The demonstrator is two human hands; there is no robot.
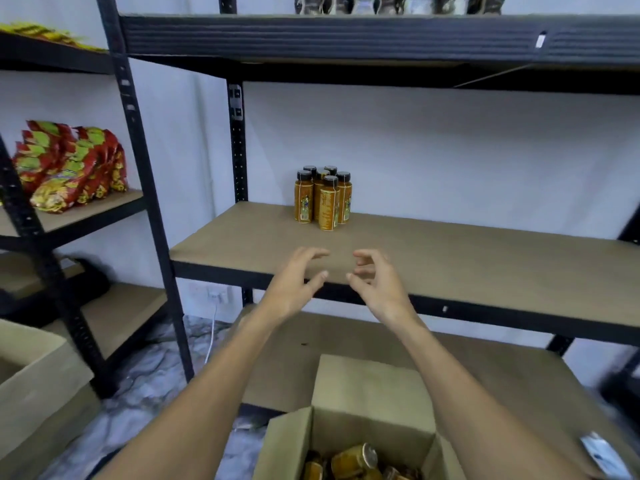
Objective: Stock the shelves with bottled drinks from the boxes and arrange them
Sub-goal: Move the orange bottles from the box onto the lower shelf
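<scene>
Several orange bottles with black caps (pixel 323 199) stand in a tight cluster near the back of the middle shelf board (pixel 485 271). My left hand (pixel 298 282) and my right hand (pixel 375 282) hover side by side over the board's front edge, in front of the cluster. Both hold nothing, their fingers loosely curled and facing each other. An open cardboard box (pixel 367 403) sits below at the bottom of the view, with more orange bottles (pixel 353 462) lying inside it.
A black metal upright (pixel 145 188) separates this bay from the left rack, which carries red and green snack bags (pixel 69 164). Dark packets (pixel 398 3) line the top shelf. Another cardboard box (pixel 38 386) stands on the floor at the left.
</scene>
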